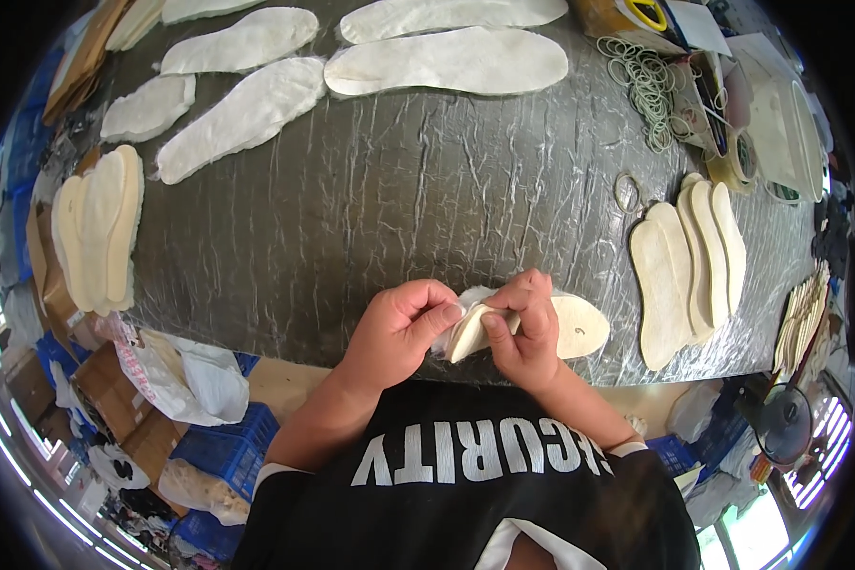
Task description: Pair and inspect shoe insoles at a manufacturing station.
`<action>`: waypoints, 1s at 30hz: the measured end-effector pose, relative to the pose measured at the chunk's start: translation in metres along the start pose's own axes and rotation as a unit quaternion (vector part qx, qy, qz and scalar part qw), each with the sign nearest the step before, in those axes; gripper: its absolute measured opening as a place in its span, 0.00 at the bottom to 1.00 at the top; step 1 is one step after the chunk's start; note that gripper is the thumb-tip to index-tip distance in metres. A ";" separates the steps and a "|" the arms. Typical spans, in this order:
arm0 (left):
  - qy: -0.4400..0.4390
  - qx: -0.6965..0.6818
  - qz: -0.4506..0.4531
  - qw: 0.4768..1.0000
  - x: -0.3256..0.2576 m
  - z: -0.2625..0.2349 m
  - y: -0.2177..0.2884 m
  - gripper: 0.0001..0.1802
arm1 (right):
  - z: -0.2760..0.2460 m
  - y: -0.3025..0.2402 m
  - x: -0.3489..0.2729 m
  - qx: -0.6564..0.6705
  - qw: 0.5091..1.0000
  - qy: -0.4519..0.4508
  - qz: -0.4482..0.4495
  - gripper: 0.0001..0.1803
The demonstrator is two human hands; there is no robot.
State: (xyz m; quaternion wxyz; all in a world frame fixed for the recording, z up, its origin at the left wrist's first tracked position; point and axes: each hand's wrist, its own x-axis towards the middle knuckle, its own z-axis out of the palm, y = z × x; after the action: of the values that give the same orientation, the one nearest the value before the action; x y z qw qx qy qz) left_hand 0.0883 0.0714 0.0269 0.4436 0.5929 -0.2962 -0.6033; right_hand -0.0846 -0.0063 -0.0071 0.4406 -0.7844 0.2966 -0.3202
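We have a cream insole (pixel 584 326) low in the middle, just in from the near edge of the dark, shiny table (pixel 351 209). Its round right end lies flat and has a small dark mark. At the left, a cream part tips up between our hands, with white fluff by it. We cannot tell if this is one bent insole or two. Our left hand (pixel 389 332) is curled, and its thumb and finger pinch the white fluff at the left side. Our right hand (pixel 525 328) is curled too, with thumb and fingertips pinching the top edge of the tipped part.

To our right, a row of cream insoles (pixel 670 285) lies fanned out, each a bit over the next. Past it we see one loose rubber band (pixel 627 193), and farther up, a heap of pale rubber bands (pixel 644 85). To our left is a stack of insoles (pixel 95 228). Big fluffy white insoles (pixel 446 62) lie along the far side. Down off the table, at our left, are a white plastic bag (pixel 209 385) and a blue crate (pixel 228 442).
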 end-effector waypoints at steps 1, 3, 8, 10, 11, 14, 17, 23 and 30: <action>0.001 -0.003 0.009 1.000 -0.001 0.000 -0.001 0.07 | 0.000 -0.001 0.000 -0.010 1.000 0.000 -0.006 0.10; -0.003 -0.005 0.017 1.000 -0.004 0.003 -0.002 0.07 | -0.001 -0.001 -0.001 -0.022 1.000 0.003 -0.010 0.10; 0.002 0.021 0.020 1.000 -0.017 0.003 -0.008 0.23 | -0.005 -0.005 -0.003 -0.052 0.998 0.021 0.025 0.18; 0.003 -0.027 0.010 1.000 -0.023 0.000 -0.009 0.20 | -0.014 -0.003 0.008 -0.057 0.998 -0.023 0.012 0.22; 0.013 -0.038 0.015 0.999 -0.026 -0.003 -0.013 0.20 | -0.018 0.001 0.013 -0.059 0.996 -0.071 -0.005 0.26; 0.017 -0.053 0.025 0.998 -0.030 -0.008 -0.019 0.18 | -0.022 0.009 0.011 -0.050 0.987 -0.154 -0.014 0.28; 0.015 -0.083 0.018 0.996 -0.028 -0.010 -0.020 0.18 | -0.022 0.008 0.008 -0.041 0.988 -0.150 0.009 0.22; 0.008 -0.022 0.018 1.000 -0.022 -0.011 -0.016 0.18 | -0.017 0.008 0.007 -0.036 0.987 -0.154 0.022 0.17; 0.032 0.072 -0.046 0.996 -0.018 -0.009 -0.027 0.13 | -0.015 0.004 0.010 -0.028 0.981 -0.190 0.032 0.15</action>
State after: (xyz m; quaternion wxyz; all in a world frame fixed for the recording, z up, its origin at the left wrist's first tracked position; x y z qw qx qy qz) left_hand 0.0905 0.1007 0.0106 0.3805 0.6555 -0.2971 -0.5808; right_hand -0.0903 -0.0231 -0.0018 0.4766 -0.8331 0.2420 -0.1425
